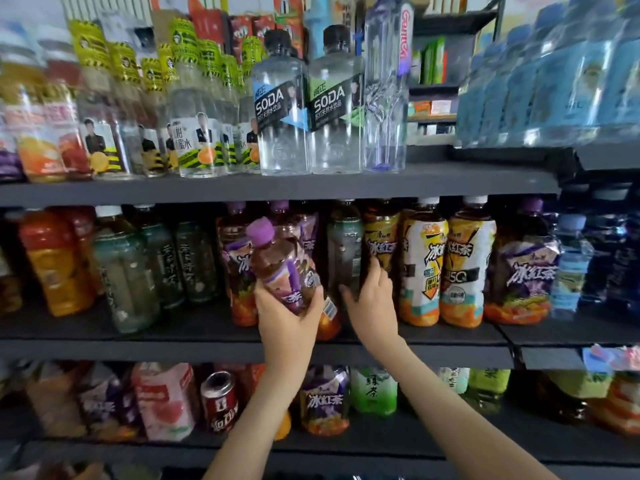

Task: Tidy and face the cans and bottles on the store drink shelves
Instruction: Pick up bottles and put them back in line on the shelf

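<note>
Nearest the camera, two bare forearms reach up from the bottom edge toward the middle shelf (207, 348). The left hand (287, 315) is wrapped around the lower body of a purple-capped tea bottle (282, 268), fingers curled on its right side and thumb on the left, holding it tilted with the cap leaning up and to the left, just in front of the shelf row. The right hand (372, 303) is spread partly open, its fingers laid against the side of a dark bottle (346, 251) standing on the middle shelf, with the thumb touching the yellow-labelled tea bottle (381, 244) just beside it (whether the hand actually grips either bottle cannot be told). Below the arms, the lower shelf (415, 441) carries a red can (220, 400), a purple-labelled bottle (323, 400) and a green tea bottle (374, 389). Further along the middle shelf stand two more yellow-and-white tea bottles (446, 265) to the right and greenish bottles (128, 271) to the left. Farthest up, the top shelf (277, 188) holds two clear SODA bottles (308, 109) side by side, facing forward, with a tall clear bottle (386, 91) just to their right.
</note>
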Motion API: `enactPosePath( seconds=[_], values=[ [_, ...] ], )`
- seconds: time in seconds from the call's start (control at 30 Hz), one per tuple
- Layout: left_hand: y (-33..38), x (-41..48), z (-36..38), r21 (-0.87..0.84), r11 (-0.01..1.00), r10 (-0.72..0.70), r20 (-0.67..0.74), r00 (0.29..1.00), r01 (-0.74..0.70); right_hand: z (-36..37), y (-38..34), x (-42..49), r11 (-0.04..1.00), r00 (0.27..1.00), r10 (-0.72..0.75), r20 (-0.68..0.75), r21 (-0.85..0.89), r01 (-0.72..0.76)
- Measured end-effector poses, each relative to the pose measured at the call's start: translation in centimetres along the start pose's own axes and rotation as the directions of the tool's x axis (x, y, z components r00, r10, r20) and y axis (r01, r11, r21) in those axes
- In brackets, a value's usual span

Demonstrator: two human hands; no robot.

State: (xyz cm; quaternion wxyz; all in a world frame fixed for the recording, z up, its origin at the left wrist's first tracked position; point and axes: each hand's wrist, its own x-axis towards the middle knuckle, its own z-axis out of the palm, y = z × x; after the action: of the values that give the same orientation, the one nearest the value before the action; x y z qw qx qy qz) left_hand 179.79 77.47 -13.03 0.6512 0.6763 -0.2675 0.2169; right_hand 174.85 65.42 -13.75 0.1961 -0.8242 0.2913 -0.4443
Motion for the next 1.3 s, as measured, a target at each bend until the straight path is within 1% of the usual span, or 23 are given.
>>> enactPosePath(
  seconds=[0.1,0.2,0.3,0.4,0.53,0.63,0.7,0.8,0.87,0.97,1.07,1.17,1.3],
  values=[
    [-1.0,-0.2,-1.5,-0.078,0.997,-0.014,-0.038,0.999,0.011,1.3,-1.2,0.5,0.999,0.998,0.048,-0.041,0.008,-0.048],
    [-1.8,0.3,-2.4,-0.143,0.989,-0.054,-0.031,0.998,0.049,2.4,-2.4,1.3,0.995,0.993,0.102,-0.066,-0.005,-0.103],
    [-2.0,0.5,-2.7,-0.171,0.984,-0.057,0.004,0.998,0.057,2.9,-2.7,2.2,0.987,0.987,0.143,-0.074,-0.057,-0.148],
    [-2.4,0.6,-2.7,-0.180,0.983,-0.027,0.048,0.998,0.035,2.8,-2.6,3.0,0.984,0.984,0.171,-0.052,-0.047,-0.173],
    [-2.8,1.1,-2.6,-0.177,0.984,-0.003,0.104,0.995,0.021,1.4,-2.0,2.0,0.985,0.989,0.145,-0.031,0.095,-0.141],
    [-2.6,1.3,-2.4,-0.178,0.984,0.011,0.117,0.993,0.010,-1.0,-1.2,-0.1,0.988,0.996,0.078,-0.052,0.140,-0.070],
    [-2.3,1.1,-2.1,-0.159,0.987,0.025,0.109,0.994,-0.007,-2.6,-0.6,-1.5,0.983,0.996,0.053,-0.070,0.177,-0.040],
    [-1.7,0.6,-1.1,-0.064,0.995,0.086,0.097,0.992,-0.080,-4.3,0.3,-2.5,0.977,0.990,0.042,-0.132,0.213,-0.013],
    [-1.3,0.4,0.0,0.012,0.994,0.110,0.117,0.987,-0.112,-5.2,0.6,-2.7,0.974,0.983,0.052,-0.176,0.225,-0.011],
    [-0.4,0.3,1.8,0.127,0.977,0.144,0.179,0.973,-0.169,-6.5,0.5,-2.7,0.972,0.984,0.030,-0.178,0.235,0.013],
    [-0.3,0.6,3.3,0.193,0.970,0.103,0.209,0.972,-0.144,-7.1,0.0,-2.9,0.971,0.988,0.011,-0.156,0.239,0.027],
    [0.1,0.9,3.9,0.201,0.974,0.052,0.242,0.969,-0.102,-7.9,-0.4,-3.2,0.966,0.991,0.015,-0.135,0.258,0.021],
    [0.7,1.1,4.1,0.202,0.974,0.029,0.329,0.944,-0.100,-9.3,-0.6,-3.4,0.957,0.993,0.043,-0.112,0.289,-0.009]
  ],
)
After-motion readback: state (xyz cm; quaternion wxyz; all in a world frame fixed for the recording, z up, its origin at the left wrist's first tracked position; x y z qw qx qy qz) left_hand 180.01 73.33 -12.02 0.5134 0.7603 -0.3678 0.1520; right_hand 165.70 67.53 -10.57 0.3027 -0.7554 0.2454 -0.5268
